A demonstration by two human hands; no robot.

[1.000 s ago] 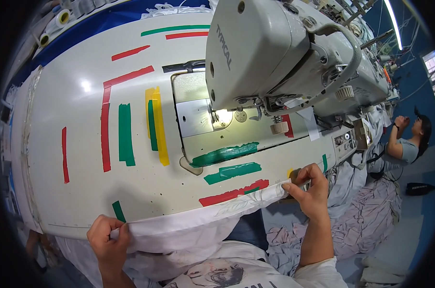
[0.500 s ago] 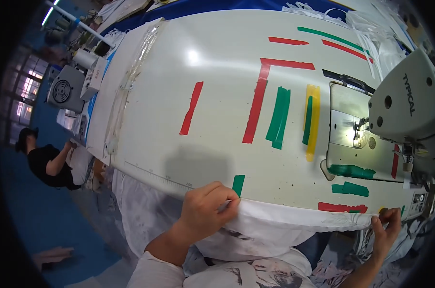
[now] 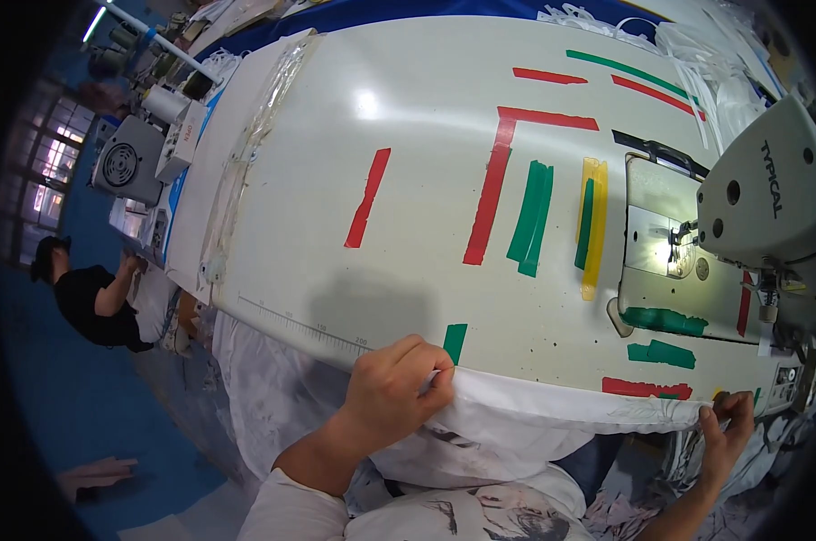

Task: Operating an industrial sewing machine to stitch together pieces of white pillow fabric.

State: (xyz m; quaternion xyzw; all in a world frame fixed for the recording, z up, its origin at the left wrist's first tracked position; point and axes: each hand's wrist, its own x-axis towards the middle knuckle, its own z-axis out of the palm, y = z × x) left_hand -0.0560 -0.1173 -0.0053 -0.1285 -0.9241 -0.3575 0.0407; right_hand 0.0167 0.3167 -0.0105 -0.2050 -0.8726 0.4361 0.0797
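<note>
Our left hand pinches the white cloth beside a green tape strip; the cloth runs along the near edge of the table. Well apart, our right hand pinches it too, probably keeping that edge straight. Against a second ago, both grips match, but our view has swung left, putting the sewing machine far right.

A worktop bore a sewing machine at its right end and strips of red tape, green tape and yellow tape. Cloth lay over the near edge, right of a printed ruler; clear tape lined the left edge.
</note>
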